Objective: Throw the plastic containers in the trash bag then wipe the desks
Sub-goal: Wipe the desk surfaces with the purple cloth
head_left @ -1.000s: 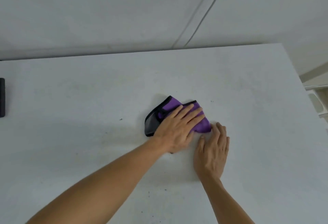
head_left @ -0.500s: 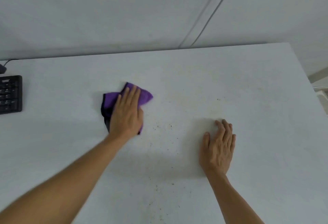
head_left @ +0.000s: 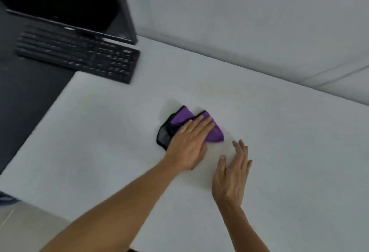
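The left hand presses the purple cloth flat with straight fingers, to wipe the worktop; the right hand rests open beside it, likely for balance.

Even, soft light; faint shadows beside cloth; keyboard motion-blurred; wide-angle tilt.

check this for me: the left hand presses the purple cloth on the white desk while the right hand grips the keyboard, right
Not quite. In the head view the left hand does press the purple cloth on the white desk, but the right hand grips nothing: it lies open beside the cloth, fingers straight, and the black keyboard sits untouched far to the left.
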